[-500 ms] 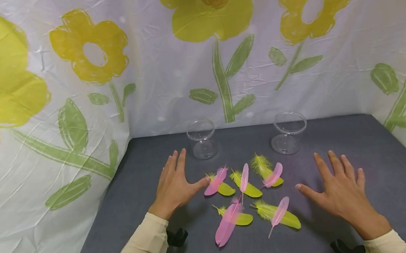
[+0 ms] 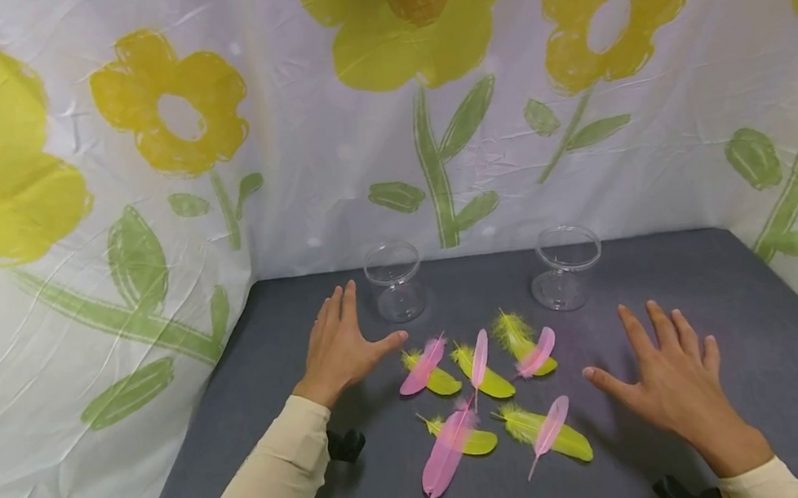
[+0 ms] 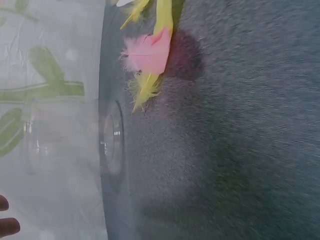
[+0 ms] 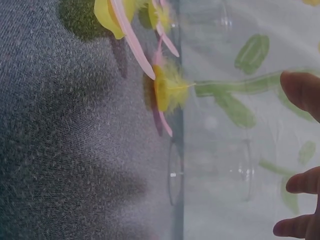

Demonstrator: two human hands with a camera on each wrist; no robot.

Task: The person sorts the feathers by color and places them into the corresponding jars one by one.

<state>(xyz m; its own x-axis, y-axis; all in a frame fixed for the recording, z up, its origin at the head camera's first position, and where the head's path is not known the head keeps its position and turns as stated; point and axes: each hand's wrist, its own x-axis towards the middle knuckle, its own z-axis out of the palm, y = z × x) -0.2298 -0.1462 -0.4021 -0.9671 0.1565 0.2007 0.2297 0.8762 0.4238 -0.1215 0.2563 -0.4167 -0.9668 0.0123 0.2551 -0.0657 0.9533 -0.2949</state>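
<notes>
Several pink and yellow feathers lie in crossed pairs on the dark table between the two hands. Just left of the far-left pair, with its pink feather (image 2: 423,366) over a yellow feather (image 2: 444,382), is my left hand (image 2: 342,346), fingers extended and thumb out, holding nothing. To the right of the feathers, my right hand (image 2: 673,382) has its fingers spread and grips nothing. Nearest to it is a pink feather (image 2: 552,425) across a yellow feather (image 2: 572,443). The left wrist view shows a pink feather (image 3: 152,52); the right wrist view shows a yellow feather (image 4: 167,87) and fingertips (image 4: 302,181).
Two clear round containers stand near the table's back edge: a left container (image 2: 401,302) beyond the left fingertips and a right container (image 2: 560,290). Behind the table (image 2: 264,494) hangs a white cloth (image 2: 297,129) printed with yellow flowers.
My left hand has shifted slightly away from me, toward the left container. The right hand and the feathers stay in place, while the head view has tilted a little.
</notes>
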